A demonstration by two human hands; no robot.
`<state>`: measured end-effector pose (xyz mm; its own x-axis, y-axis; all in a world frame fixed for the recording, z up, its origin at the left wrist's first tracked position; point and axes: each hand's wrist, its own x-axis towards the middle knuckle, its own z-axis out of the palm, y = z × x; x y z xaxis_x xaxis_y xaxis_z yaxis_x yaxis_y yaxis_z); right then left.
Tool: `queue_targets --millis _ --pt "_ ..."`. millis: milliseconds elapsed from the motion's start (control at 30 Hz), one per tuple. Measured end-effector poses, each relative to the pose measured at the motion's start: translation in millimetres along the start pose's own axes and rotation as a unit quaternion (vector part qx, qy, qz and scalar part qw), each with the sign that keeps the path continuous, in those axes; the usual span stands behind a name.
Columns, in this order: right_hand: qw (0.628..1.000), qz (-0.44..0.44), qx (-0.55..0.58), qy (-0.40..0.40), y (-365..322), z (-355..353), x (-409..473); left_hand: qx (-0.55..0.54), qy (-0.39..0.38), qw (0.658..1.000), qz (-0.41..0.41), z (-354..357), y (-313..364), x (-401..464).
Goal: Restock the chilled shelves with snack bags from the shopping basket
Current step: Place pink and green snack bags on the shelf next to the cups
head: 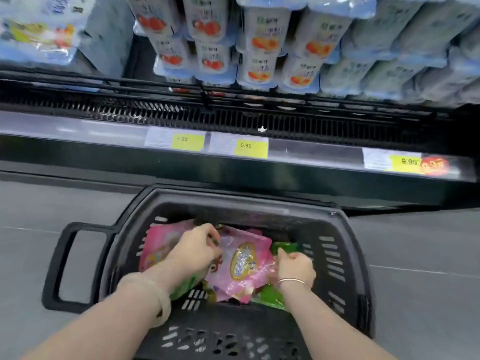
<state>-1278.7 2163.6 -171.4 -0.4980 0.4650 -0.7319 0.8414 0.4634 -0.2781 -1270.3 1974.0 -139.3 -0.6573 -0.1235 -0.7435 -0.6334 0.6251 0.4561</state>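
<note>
Both hands, left hand [200,245] and right hand [294,266], pinched opposite edges of a glossy pink snack bag [244,266] inside the shopping basket [337,255].

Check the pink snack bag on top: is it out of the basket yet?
Still in. The pink snack bag lies inside the basket on other bags, with the left hand and right hand gripping its edges.

Black slotted plastic shopping basket [335,258]; pink glossy snack bag [244,266] with gold-rimmed oval; green foil bags [284,248]; yellow price labels [250,149]; grey floor [420,255]
</note>
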Motion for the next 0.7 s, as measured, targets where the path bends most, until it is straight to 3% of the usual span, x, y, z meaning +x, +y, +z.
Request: queue_targets --millis 167,333,400,467,567,700 --pt "0.977 0.176 0.1 -0.068 45.2 58.8 36.5 0.073 -0.043 0.996 -0.034 60.8 -29.4 41.9" --pt "0.942 0.224 0.176 -0.176 66.9 105.8 64.2 0.107 -0.057 0.992 -0.028 93.3 -48.9 75.5" --pt "0.948 0.241 0.148 -0.147 68.8 120.1 71.4 0.105 -0.052 0.993 -0.028 99.6 -54.5 84.7" --pt "0.931 0.262 0.177 -0.181 70.2 130.2 73.1 0.096 -0.056 0.994 -0.025 106.0 -61.2 90.5" --pt "0.923 0.269 0.177 -0.211 75.0 134.9 75.8 0.093 -0.063 0.993 -0.024 110.0 -67.4 93.5" --pt "0.965 0.142 0.101 -0.195 71.8 132.2 76.6 0.095 -0.062 0.993 -0.022 105.2 -71.2 90.9"
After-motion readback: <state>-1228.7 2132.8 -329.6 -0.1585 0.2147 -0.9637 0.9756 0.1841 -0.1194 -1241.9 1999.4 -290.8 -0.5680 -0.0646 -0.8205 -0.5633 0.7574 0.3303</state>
